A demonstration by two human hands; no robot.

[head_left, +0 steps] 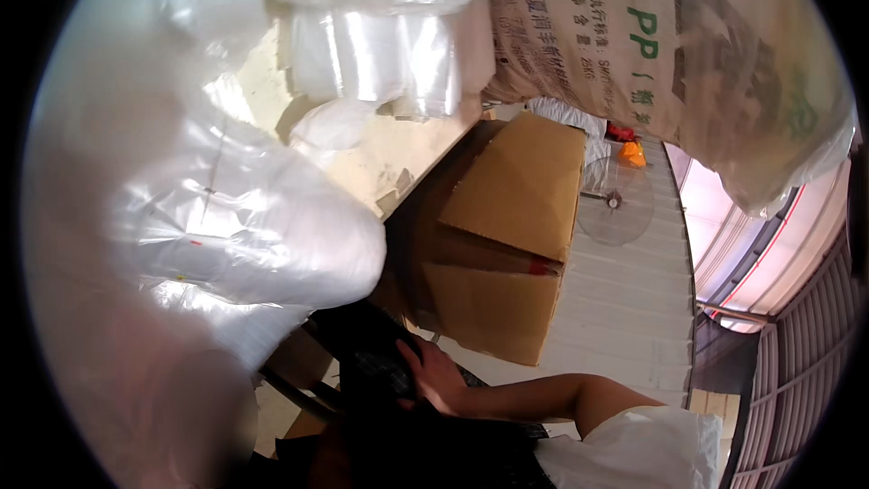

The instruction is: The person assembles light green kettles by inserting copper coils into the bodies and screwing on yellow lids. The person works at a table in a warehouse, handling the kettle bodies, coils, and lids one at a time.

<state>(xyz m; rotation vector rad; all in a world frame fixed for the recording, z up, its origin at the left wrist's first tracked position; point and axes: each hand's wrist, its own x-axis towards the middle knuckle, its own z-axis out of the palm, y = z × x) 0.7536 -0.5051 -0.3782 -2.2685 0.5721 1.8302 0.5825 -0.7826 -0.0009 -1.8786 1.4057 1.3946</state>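
My right hand [439, 378] lies against dark cloth [380, 371], low in the middle of the view. Its fingers are apart, one of them stretched upward, and nothing shows in its grip; some fingertips are lost in the dark folds. A brownish, smeared shape at the lower left may be my left hand, too blurred to make out. Close beside it, a large bundle of clear plastic film or bags [272, 226] fills the left side. An open brown cardboard box [516, 199] with its flaps spread stands beyond the right hand.
More clear plastic packs [380, 54] lie on a pale tabletop [407, 158] behind the bundle. A big printed woven sack [625, 36] stands at the upper right. Near a white ribbed wall [625, 308] are a fan [615, 202] and an orange item [632, 155].
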